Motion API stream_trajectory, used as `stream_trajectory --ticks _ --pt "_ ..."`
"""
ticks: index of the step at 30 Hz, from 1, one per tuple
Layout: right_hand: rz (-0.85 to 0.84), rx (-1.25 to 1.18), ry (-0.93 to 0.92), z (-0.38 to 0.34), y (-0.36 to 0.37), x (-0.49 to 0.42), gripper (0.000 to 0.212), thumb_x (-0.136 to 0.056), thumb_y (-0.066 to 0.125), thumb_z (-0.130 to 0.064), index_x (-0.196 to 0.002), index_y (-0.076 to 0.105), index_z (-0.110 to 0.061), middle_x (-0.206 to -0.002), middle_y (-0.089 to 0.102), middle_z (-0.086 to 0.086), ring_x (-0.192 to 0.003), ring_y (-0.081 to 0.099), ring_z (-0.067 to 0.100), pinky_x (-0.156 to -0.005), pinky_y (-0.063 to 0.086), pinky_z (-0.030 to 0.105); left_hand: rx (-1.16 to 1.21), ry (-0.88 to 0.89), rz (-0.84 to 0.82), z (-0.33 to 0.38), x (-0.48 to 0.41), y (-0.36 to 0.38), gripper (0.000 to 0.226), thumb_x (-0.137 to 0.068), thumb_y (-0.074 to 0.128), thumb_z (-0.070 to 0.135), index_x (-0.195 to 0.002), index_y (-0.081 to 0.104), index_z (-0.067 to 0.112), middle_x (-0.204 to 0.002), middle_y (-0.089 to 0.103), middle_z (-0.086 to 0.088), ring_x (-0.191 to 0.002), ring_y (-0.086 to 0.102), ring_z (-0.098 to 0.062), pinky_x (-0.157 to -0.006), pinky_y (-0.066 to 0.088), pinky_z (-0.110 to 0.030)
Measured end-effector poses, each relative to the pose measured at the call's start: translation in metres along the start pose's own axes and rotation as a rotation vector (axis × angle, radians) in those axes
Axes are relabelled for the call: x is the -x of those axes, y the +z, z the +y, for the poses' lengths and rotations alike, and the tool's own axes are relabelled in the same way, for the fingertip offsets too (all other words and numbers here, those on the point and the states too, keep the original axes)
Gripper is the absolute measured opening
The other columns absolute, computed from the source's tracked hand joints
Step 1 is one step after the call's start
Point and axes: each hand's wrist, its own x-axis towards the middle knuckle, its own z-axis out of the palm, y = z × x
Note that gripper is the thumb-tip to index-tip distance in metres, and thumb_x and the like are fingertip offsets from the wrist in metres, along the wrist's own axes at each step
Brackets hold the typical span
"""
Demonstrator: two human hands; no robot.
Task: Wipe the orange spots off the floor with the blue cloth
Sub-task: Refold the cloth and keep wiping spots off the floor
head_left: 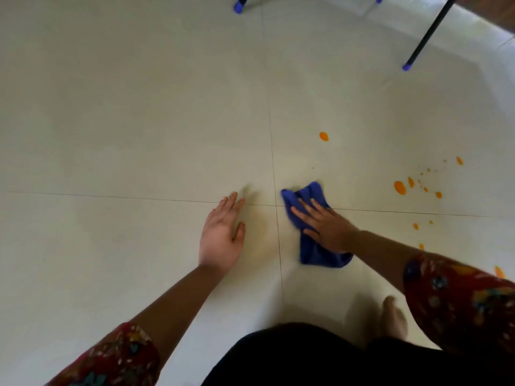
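Pressing my right hand (326,229), fingers (320,208) flat, on the blue cloth (312,254), I should sweep firmly toward the orange spots (400,188) at two o'clock; left hand (223,238) spread open, empty.

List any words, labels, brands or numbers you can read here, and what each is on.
None: no readable text shows in this view.
The blue cloth under the right hand shows no tag or print.
The sleeves carry a flower pattern, no letters.
The floor, the orange spots and the blue-capped chair legs are unmarked.
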Motion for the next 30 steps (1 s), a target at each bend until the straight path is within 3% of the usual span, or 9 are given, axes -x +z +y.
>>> stream_trajectory --ticks 4,8,11,14,16,19,22,26,30 --pt "-0.230 -0.115 0.084 0.013 -0.038 -0.021 0.060 -0.104 0.022 -0.043 -0.149 -0.018 -0.033 -0.159 -0.023 -0.005 -0.148 -0.013 0.023 -0.121 0.000 0.042 -0.056 0.005 -0.039 0.003 -0.016 0.000 0.050 -0.095 0.051 0.019 -0.144 0.042 0.022 -0.155 0.031 0.005 -0.145 0.025 -0.016 -0.118 0.021 -0.031" --pt "-0.345 -0.018 -0.124 0.022 -0.046 -0.021 0.061 -0.105 0.025 -0.041 -0.151 -0.015 -0.034 -0.158 -0.024 -0.006 -0.148 -0.014 0.024 -0.121 0.004 0.043 -0.215 0.058 -0.079 0.021 -0.038 -0.006 0.050 -0.096 0.050 0.023 -0.145 0.042 0.024 -0.156 0.030 0.006 -0.145 0.024 -0.014 -0.118 0.020 -0.028" --pt "-0.303 0.144 -0.226 0.039 -0.023 -0.003 0.059 -0.101 0.013 -0.051 -0.143 -0.027 -0.041 -0.157 -0.026 -0.008 -0.148 -0.013 0.026 -0.119 0.006 0.045 -0.300 0.101 -0.179 0.034 -0.056 -0.010 0.048 -0.098 0.048 0.027 -0.146 0.039 0.027 -0.156 0.027 0.010 -0.145 0.021 -0.009 -0.117 0.017 -0.026" --pt "-0.086 0.043 -0.204 0.052 0.011 0.006 0.057 -0.080 -0.015 -0.071 -0.123 -0.047 -0.052 -0.152 -0.031 -0.009 -0.145 -0.018 0.024 -0.117 0.012 0.055 -0.437 0.195 -0.361 0.046 -0.077 -0.018 0.050 -0.098 0.038 0.040 -0.147 0.036 0.029 -0.157 0.023 0.013 -0.145 0.020 -0.007 -0.117 0.018 -0.026" --pt "0.141 -0.104 -0.069 0.052 0.031 0.001 0.064 -0.087 -0.002 -0.070 -0.145 -0.021 -0.048 -0.162 -0.001 -0.003 -0.147 0.003 0.031 -0.107 0.025 0.068 -0.556 0.249 -0.431 0.055 -0.092 -0.019 0.059 -0.093 0.026 0.052 -0.147 0.035 0.029 -0.156 0.024 0.012 -0.145 0.023 -0.009 -0.115 0.019 -0.026" --pt "0.270 -0.213 -0.049 0.039 0.037 -0.024 0.068 -0.091 0.024 -0.067 -0.152 0.015 -0.038 -0.160 0.022 -0.002 -0.146 0.015 0.036 -0.107 0.016 0.068 -0.668 0.112 -0.474 0.066 -0.110 -0.009 0.052 -0.100 0.038 0.041 -0.150 0.026 0.032 -0.158 0.016 0.016 -0.146 0.016 -0.006 -0.115 0.016 -0.024" --pt "0.431 -0.110 -0.205 0.054 0.021 -0.051 0.058 -0.096 0.028 -0.054 -0.152 0.022 -0.036 -0.159 0.024 -0.007 -0.147 0.018 0.029 -0.114 0.017 0.060 -0.637 -0.082 -0.429 0.079 -0.130 0.018 0.058 -0.100 0.042 0.038 -0.152 0.018 0.032 -0.160 0.012 0.013 -0.147 0.013 -0.009 -0.118 0.016 -0.029" --pt "0.553 -0.214 -0.040 0.090 0.037 -0.051 0.054 -0.097 0.029 -0.046 -0.149 0.033 -0.030 -0.157 0.029 -0.007 -0.147 0.021 0.024 -0.115 0.020 0.052 -0.508 -0.233 -0.312 0.090 -0.131 0.070 0.063 -0.100 0.040 0.038 -0.154 0.008 0.028 -0.162 0.003 0.007 -0.149 0.003 -0.016 -0.119 0.009 -0.035" --pt "0.584 -0.275 0.001 0.068 0.058 -0.024 0.057 -0.095 0.031 -0.046 -0.148 0.034 -0.027 -0.157 0.030 -0.003 -0.146 0.021 0.030 -0.114 0.017 0.056 -0.339 -0.392 -0.124 0.096 -0.114 0.124 0.061 -0.093 0.018 0.047 -0.152 0.002 0.038 -0.155 -0.019 0.018 -0.145 -0.020 -0.008 -0.115 -0.014 -0.031"
